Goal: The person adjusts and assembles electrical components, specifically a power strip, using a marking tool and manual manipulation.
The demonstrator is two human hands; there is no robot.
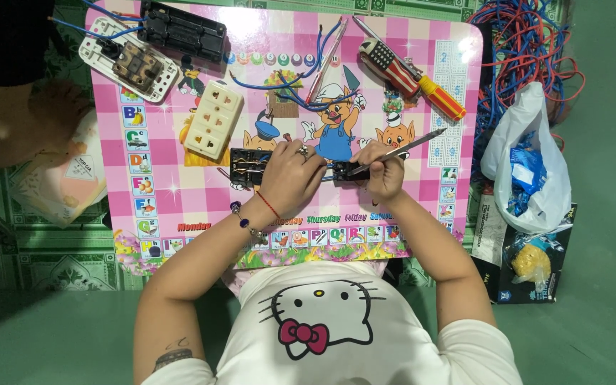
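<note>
My left hand (292,173) rests on a black socket module (245,167) in the middle of a pink cartoon-printed table (158,178), pressing it down; there is a ring on one finger. My right hand (383,175) grips a thin grey-tipped screwdriver (411,146), slanted up to the right. Its tip meets a small black part (344,170) between my two hands. Both hands nearly touch.
On the table lie a cream triple socket (213,119), a white switch plate (130,60), a black block (183,30), loose blue wires (301,89) and two screwdrivers (393,65) (442,98). Tangled wires (529,43) and a white bag (529,164) lie right. Another person's foot (23,121) is left.
</note>
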